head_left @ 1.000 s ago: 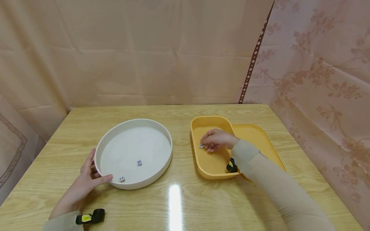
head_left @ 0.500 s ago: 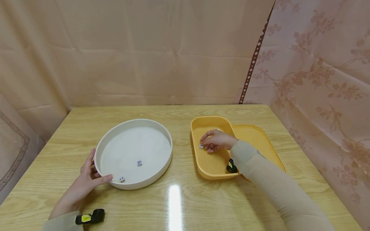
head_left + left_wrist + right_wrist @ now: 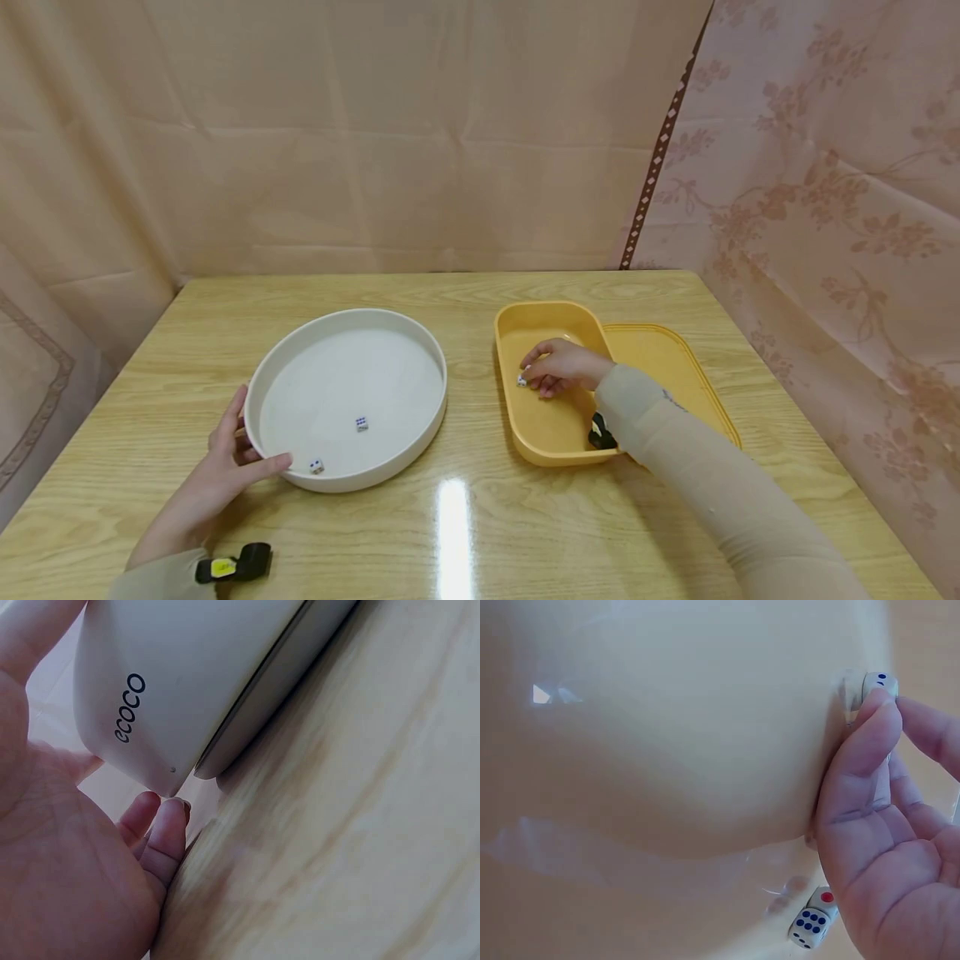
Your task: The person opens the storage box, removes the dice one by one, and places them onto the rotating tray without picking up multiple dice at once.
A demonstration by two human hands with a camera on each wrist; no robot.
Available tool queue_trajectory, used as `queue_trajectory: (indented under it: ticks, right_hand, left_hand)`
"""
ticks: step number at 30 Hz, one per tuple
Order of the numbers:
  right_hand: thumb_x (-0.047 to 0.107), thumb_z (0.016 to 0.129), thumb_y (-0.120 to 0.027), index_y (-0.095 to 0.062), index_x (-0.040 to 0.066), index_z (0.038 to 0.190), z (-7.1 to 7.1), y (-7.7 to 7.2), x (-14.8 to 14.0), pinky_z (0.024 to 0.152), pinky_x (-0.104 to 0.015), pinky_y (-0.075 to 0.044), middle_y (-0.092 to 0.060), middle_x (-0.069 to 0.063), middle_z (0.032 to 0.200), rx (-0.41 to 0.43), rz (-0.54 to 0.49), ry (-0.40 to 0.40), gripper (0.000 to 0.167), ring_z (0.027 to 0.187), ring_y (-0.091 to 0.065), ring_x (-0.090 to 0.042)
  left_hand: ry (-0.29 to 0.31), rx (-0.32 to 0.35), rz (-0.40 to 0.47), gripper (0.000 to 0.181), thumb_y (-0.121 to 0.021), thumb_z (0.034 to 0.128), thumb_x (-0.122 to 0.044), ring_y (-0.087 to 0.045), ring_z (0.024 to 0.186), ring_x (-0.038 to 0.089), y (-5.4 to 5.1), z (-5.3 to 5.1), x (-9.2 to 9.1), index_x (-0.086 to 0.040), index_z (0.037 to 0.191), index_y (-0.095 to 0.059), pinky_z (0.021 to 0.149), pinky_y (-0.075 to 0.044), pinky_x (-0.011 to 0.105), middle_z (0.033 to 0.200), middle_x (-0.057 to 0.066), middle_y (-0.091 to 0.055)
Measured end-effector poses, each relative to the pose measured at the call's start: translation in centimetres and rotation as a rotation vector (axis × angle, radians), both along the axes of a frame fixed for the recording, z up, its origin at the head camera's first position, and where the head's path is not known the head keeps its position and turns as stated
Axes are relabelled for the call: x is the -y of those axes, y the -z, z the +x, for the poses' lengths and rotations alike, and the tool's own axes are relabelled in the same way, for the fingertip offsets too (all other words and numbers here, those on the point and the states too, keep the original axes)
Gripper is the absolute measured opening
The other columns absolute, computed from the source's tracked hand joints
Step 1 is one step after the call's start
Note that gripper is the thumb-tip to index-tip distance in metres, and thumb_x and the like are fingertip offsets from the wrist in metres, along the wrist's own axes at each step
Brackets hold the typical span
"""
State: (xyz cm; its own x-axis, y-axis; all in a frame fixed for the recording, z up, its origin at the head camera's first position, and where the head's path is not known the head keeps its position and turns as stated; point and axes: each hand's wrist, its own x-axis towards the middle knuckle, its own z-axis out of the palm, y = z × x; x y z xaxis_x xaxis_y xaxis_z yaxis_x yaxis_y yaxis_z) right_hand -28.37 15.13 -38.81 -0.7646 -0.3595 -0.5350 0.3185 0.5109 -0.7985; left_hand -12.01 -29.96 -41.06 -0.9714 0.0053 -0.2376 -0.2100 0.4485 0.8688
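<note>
The left hand (image 3: 215, 475) grips the near-left edge of a round white tray (image 3: 262, 336), its thumb over the rim and its fingers against the outer wall. Printed letters show on that wall (image 3: 187, 667) in the left wrist view. One die (image 3: 362, 423) lies inside the tray, another (image 3: 317, 466) near the left thumb. Inside a yellow box (image 3: 547, 457), the right hand (image 3: 562, 364) pinches a white die (image 3: 881, 684) between thumb and finger. Two more dice, one showing six blue dots (image 3: 808, 927) and one a red dot (image 3: 826, 897), lie below it in the right wrist view.
A flat yellow lid (image 3: 663, 354) lies right of the box, partly under the right forearm. Both containers stand on a wooden table (image 3: 480, 533), with curtains (image 3: 420, 150) behind and at the sides. A black band (image 3: 234, 567) is on the left wrist.
The right hand and sleeve have shifted very slightly within the box. The left hand and the tray have stayed in place.
</note>
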Motion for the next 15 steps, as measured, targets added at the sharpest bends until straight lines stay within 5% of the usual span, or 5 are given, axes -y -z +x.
queue_trajectory:
  ticks: [9,15]
  right_hand:
    - [0.007,0.094,-0.063,-0.053,-0.007,0.121,0.02,0.01,0.06,0.057,-0.021,-0.053,-0.061,-0.003,0.073,-0.005,-0.001,0.010,0.032,0.056,-0.059,-0.009]
    - [0.004,0.091,-0.066,-0.054,-0.005,0.116,0.00,0.03,0.03,0.056,-0.022,-0.053,-0.061,-0.003,0.072,-0.007,-0.003,0.027,0.029,0.055,-0.059,-0.009]
  left_hand:
    - [0.001,0.011,0.010,0.118,-0.073,0.0909,-0.023,-0.043,0.125,0.040,-0.03,-0.03,0.04,-0.023,0.154,0.028,0.077,-0.041,0.008,0.151,0.035,-0.008]
    - [0.010,-0.010,-0.002,0.118,-0.073,0.0906,-0.021,-0.052,0.110,0.019,0.09,-0.02,0.12,-0.021,0.154,0.026,0.078,-0.041,0.008,0.150,0.034,-0.011]
